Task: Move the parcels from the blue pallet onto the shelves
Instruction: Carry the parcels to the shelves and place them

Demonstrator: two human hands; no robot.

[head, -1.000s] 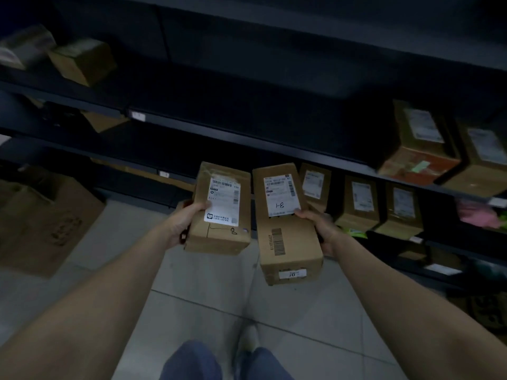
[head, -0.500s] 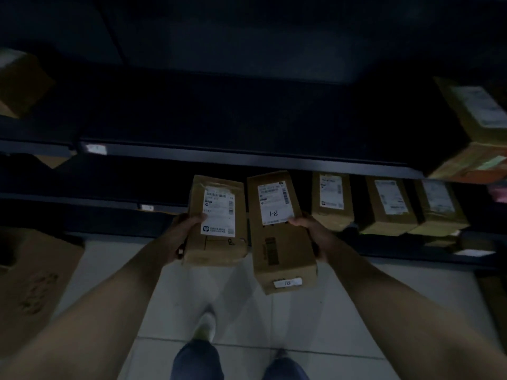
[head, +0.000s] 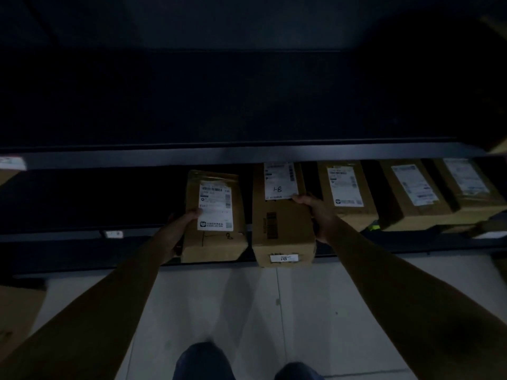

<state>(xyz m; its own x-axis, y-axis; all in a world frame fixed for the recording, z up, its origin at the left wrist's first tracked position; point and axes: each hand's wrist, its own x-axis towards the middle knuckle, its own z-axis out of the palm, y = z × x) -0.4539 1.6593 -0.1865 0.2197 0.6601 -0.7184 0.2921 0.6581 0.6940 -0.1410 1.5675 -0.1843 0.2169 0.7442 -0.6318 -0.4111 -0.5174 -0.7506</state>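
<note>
knees (head: 203,360): blue trousers at the bottom edge, on the near side of the lower shelf (head: 68,235)
floor (head: 301,311): pale tiles running up to the foot of the lower shelf
flat cardboard (head: 16,311): on the floor, left, in front of the lower shelf
left hand (head: 182,226): grip clamped on the small box, thumb on the label's left edge, fingers hidden underneath, at the front edge of the lower shelf
small box (head: 219,248): brown, white label facing up, held over the front edge of the lower shelf; whether it touches the shelf cannot be told
right hand (head: 315,212): grip clamped on the long box, thumb at the label's lower right corner
long box (head: 282,231): label marked "1-8", far end reaching in over the lower shelf, near end sticking out past its front edge
three boxes (head: 347,187): in a row on the right part of the lower shelf, labels up
upper shelf (head: 247,153): directly above the lower shelf, dark, with a grey front rail
</note>
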